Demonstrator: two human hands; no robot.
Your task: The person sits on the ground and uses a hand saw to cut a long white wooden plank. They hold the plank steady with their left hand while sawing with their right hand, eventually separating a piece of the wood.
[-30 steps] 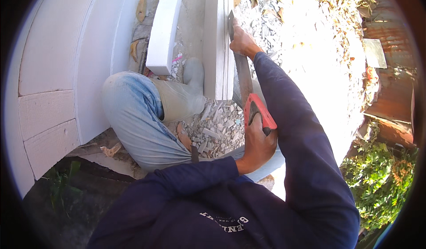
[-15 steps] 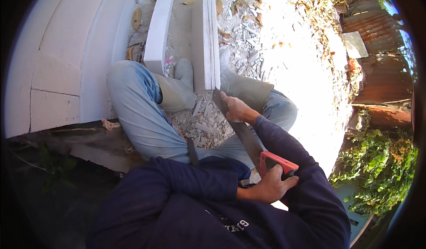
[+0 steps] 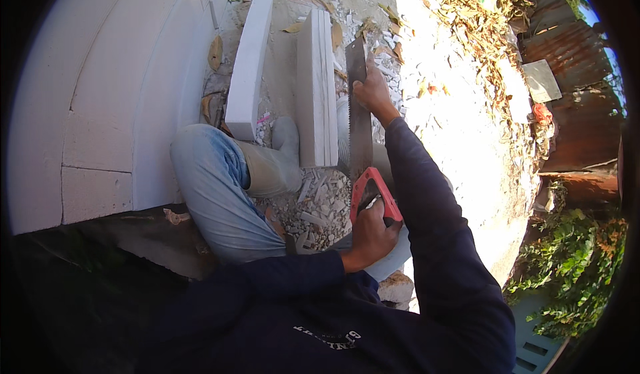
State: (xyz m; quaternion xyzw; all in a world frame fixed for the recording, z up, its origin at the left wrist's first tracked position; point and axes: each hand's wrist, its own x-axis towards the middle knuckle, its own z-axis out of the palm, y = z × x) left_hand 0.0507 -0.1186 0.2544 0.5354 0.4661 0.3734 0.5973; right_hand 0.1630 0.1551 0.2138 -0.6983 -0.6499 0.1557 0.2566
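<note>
A handsaw [image 3: 360, 131] with a dark toothed blade and a red and black handle is held in both my hands. My left hand [image 3: 373, 237] is closed round the handle. Farther off, my right hand [image 3: 375, 94] grips the back of the blade near its tip. The teeth face left, toward a white block [image 3: 313, 94] standing on edge between my boots, with long lines running down its right part. A gap shows between blade and block. Left of it lies another long white block [image 3: 251, 64].
A stack of large white blocks [image 3: 100, 134] rises on the left. White chips and rubble [image 3: 323, 204] cover the ground between my boots [image 3: 285, 154]. Dry leaves [image 3: 467, 14], rusty metal sheets [image 3: 573, 54] and a green bush [image 3: 567, 261] are on the right.
The saw has swung from a slant with its tip at the block's near end to nearly upright, right of the block. My right hand has moved farther away, my left hand up and left.
</note>
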